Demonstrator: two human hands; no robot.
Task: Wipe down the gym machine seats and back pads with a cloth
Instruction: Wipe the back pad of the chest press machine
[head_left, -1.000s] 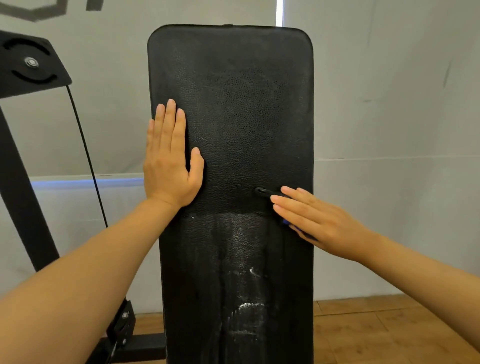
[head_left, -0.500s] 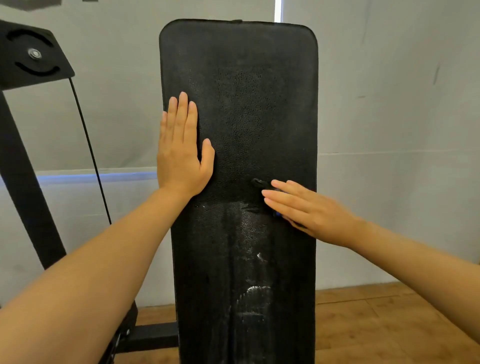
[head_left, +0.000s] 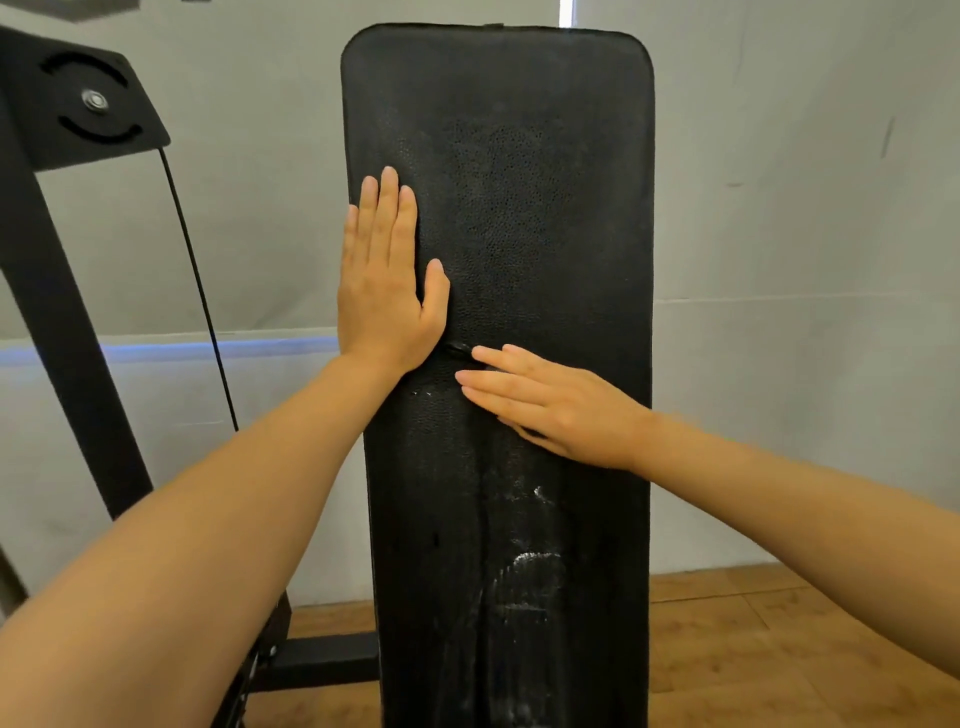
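Note:
A tall black padded back pad (head_left: 519, 156) stands upright in the middle of the head view. My left hand (head_left: 382, 291) lies flat on its left edge, fingers straight and pointing up. My right hand (head_left: 561, 405) presses flat on the pad just below it, fingers straight and pointing left. A dark cloth (head_left: 458, 349) lies almost wholly hidden under that hand; only a small fold shows past the fingertips. Pale wet streaks (head_left: 530, 571) mark the pad's lower half.
A black machine upright (head_left: 62, 312) with a bolted bracket plate (head_left: 88, 109) stands at the left, and a thin cable (head_left: 197, 291) runs down beside it. A black base bar (head_left: 322, 660) lies on the wooden floor (head_left: 753, 649). A grey wall is behind.
My right hand has slid left across the pad with the cloth, from the right edge to just under my left hand. My left hand stays flat on the pad.

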